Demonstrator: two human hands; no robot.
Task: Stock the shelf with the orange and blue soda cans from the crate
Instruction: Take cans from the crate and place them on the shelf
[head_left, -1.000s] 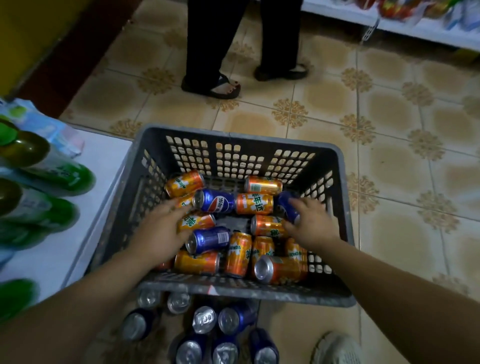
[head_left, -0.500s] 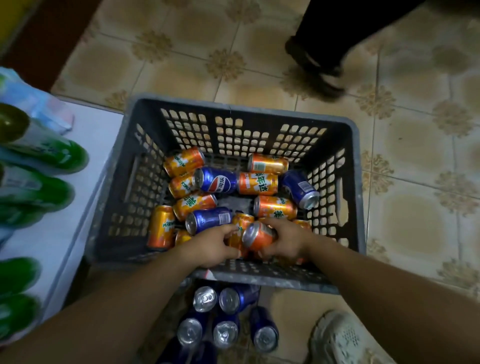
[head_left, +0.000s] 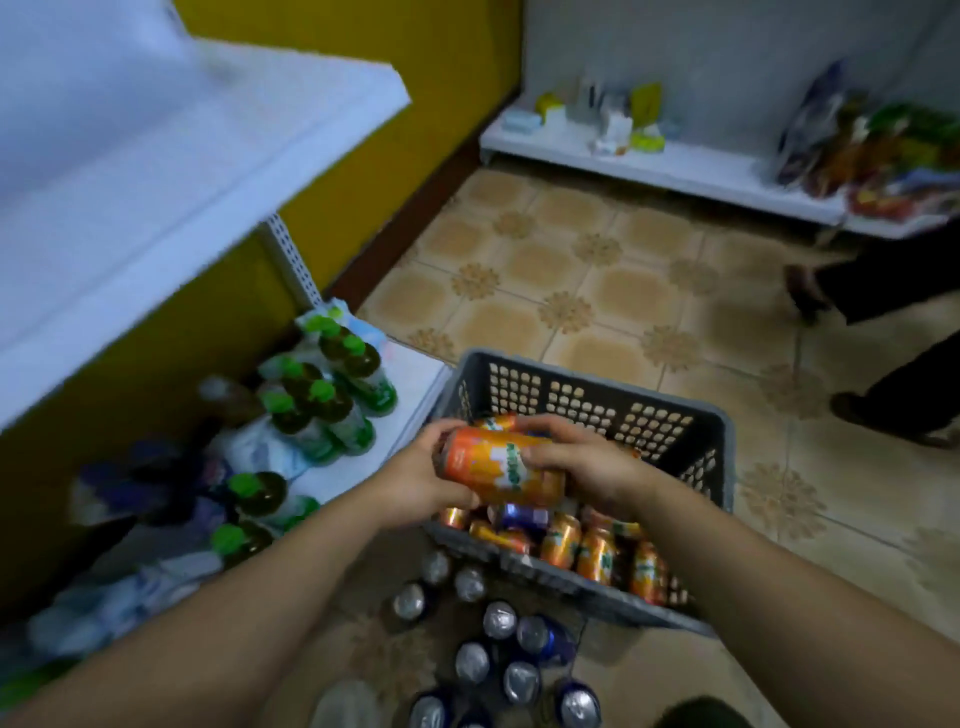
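A grey slatted crate sits on the tiled floor, its left wall just beside the edge of a low white shelf crowded with green-capped bottles. An upper shelf board juts out overhead at left, and open floor runs beyond the crate. Upright blue soda cans stand near the crate's near rim, under both outstretched forearms. The left hand and right hand curl round one orange soda can, held sideways between them above the crate's left half (another orange can peeks out just behind; what holds it cannot be told). Loose orange cans lie in the crate below. A bystander's legs stand at right.
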